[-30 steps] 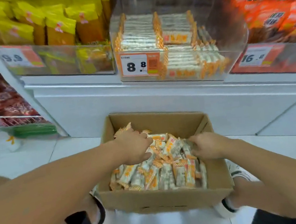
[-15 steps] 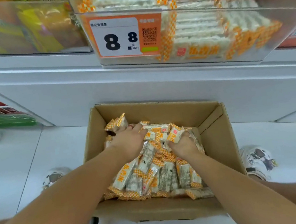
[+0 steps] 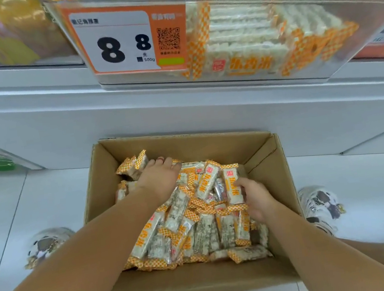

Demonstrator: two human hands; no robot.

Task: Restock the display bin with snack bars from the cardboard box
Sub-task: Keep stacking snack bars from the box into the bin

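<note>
- Head view: the left hand [image 3: 158, 177] reaches palm-down into the cardboard box [image 3: 267, 159], fingers spread flat over the heaped snack bars [image 3: 185, 229]; whether they grasp any is hidden.
- The right hand [image 3: 256, 198] pinches one upright bar [image 3: 232, 185] between thumb and fingers.
- The display bin [image 3: 245, 40] sits above.

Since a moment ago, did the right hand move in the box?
Yes. The right hand slid toward the cardboard box's right wall and now grips a snack bar.

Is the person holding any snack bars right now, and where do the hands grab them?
The right hand grips one upright snack bar by its lower right edge. The left hand lies on the pile; whether it holds any cannot be told.
</note>
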